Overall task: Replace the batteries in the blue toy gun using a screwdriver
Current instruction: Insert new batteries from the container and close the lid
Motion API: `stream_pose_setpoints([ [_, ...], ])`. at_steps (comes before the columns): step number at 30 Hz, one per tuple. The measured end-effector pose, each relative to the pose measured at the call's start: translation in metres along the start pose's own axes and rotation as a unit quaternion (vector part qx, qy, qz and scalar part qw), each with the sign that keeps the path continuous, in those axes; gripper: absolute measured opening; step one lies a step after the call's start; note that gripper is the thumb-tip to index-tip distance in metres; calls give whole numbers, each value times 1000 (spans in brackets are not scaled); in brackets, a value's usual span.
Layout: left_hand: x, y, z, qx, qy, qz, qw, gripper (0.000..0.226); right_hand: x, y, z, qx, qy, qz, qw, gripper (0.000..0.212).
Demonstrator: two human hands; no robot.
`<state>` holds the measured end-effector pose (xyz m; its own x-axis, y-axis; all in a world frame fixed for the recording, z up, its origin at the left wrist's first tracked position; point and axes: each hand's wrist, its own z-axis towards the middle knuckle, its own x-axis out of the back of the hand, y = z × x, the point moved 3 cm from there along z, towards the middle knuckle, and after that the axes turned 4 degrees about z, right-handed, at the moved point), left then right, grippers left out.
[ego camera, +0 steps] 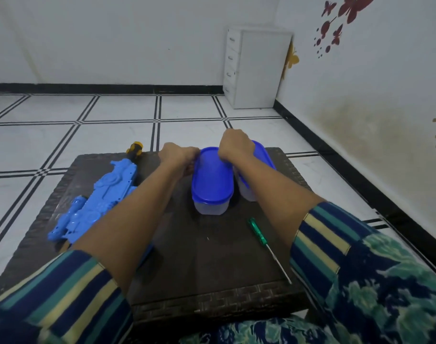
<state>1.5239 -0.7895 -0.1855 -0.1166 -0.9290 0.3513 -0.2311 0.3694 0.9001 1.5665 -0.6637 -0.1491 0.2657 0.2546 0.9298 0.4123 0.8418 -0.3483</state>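
Observation:
The blue toy gun [97,197] lies on the left of the dark low table [212,289], muzzle towards the far side, partly hidden by my left forearm. A green-handled screwdriver [257,235] lies on the right, tip towards me. Two clear oval containers with blue lids stand at the far middle. My left hand [178,155] grips the far left rim of the nearer container's lid [212,181]. My right hand [236,145] grips the same lid's far right rim, in front of the second container [248,189].
The gun's yellow and black muzzle [135,148] reaches over the table's far edge. A white drawer cabinet [255,68] stands in the room corner. The floor around is white tile with black lines; a wall with butterfly stickers runs along the right.

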Motion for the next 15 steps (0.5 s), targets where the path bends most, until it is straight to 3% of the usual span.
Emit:
stream_pose_setpoints([
  [6,11,-8,-5,-8,18,7,1000,26,6,-4,-10,37,12,-32,999,16],
  [8,20,-8,-12,-68,40,60,995,32,14,-13,-26,87,62,-50,993,16],
  [11,42,-7,-37,-169,68,116,976,39,28,-25,-69,126,129,32,983,2],
  [13,60,-11,-62,-215,67,159,961,27,31,-23,-102,93,108,115,983,7],
  [15,81,-23,-91,-228,64,231,944,17,20,-14,-130,53,33,175,983,10],
])
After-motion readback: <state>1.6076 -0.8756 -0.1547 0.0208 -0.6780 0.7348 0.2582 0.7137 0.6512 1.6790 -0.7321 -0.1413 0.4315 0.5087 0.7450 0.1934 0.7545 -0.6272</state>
